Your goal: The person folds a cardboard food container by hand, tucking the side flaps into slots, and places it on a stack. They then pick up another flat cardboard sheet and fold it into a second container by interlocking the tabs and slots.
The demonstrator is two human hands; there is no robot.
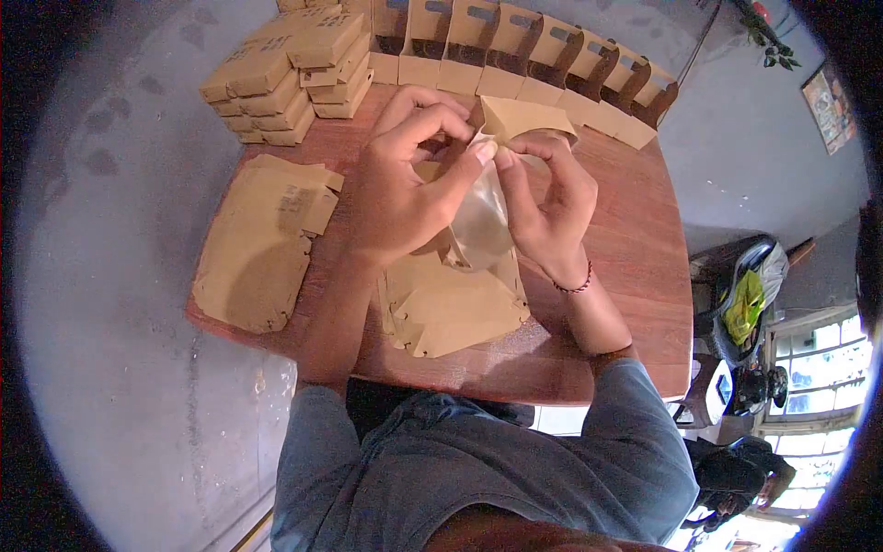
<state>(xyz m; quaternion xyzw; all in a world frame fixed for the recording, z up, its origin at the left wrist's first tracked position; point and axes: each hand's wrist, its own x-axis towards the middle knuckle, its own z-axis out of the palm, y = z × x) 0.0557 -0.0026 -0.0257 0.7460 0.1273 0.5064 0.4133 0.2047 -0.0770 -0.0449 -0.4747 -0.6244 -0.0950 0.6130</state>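
Above the middle of the table, both hands grip a brown cardboard box (pixel 524 117) with a clear plastic window (pixel 485 225). My left hand (pixel 414 179) pinches the box's edge between thumb and fingers. My right hand (pixel 554 198), with a thin cord bracelet on its wrist, pinches the same edge, its thumb tip close to the left one. What lies between the fingertips is too small to make out. Beneath the box, flat brown cardboard blanks (pixel 460 311) with notched edges rest on the table; the hands and box cover part of them.
On the table's left lies a pile of flat cardboard blanks (pixel 250 241). Folded, printed boxes (pixel 267 78) are stacked at the back left. Upright cardboard boxes with handle cutouts (pixel 504 41) line the wooden table's (pixel 635 267) far edge. A dark chair (pixel 736 294) holding bags stands right.
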